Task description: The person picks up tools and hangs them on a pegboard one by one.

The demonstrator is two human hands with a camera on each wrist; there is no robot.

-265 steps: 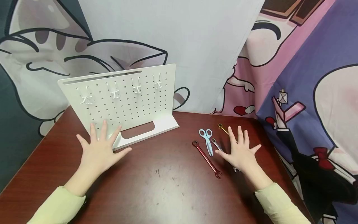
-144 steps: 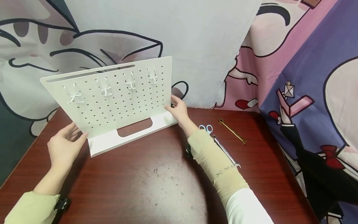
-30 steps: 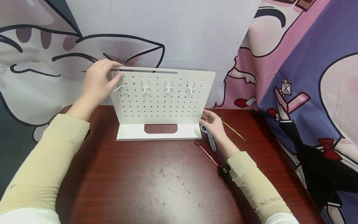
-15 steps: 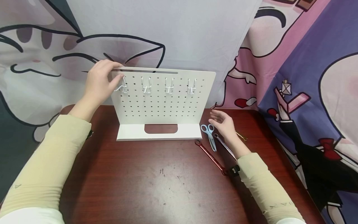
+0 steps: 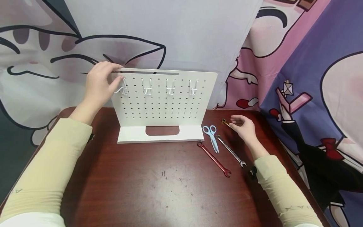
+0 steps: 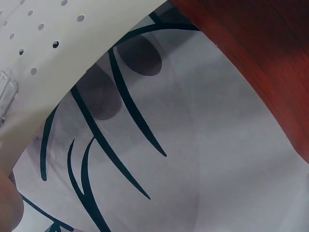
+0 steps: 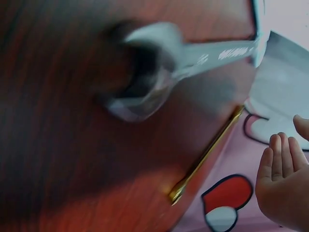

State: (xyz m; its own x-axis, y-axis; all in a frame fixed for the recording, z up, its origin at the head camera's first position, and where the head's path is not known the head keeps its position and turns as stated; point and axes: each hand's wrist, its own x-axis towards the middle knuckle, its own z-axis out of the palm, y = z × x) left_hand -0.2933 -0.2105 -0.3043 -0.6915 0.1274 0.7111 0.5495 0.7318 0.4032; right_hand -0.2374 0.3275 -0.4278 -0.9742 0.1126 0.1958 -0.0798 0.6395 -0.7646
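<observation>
The left hand (image 5: 99,83) grips the upper left corner of a white pegboard (image 5: 161,108), thumb in front and fingers at the top edge. In the left wrist view a fingertip (image 6: 9,205) touches the board. The pegboard stands upright on its base and carries several white wire hooks (image 5: 147,90). Over the right part of the table, the right hand (image 5: 245,127) hovers with relaxed fingers and holds nothing. It partly covers a gold combination wrench (image 5: 225,123), which lies whole in the right wrist view (image 7: 207,154).
Between the pegboard and right hand lie light blue scissors (image 5: 211,137), a silver combination wrench (image 5: 231,150) and a red combination wrench (image 5: 214,159). Printed cloth (image 5: 198,37) hangs behind the brown table (image 5: 158,183) and along its right side.
The pegboard has been shifted right and turned to face forward. The left hand has come to its top corner. The right hand has let go of its right edge and moved right, over the gold wrench.
</observation>
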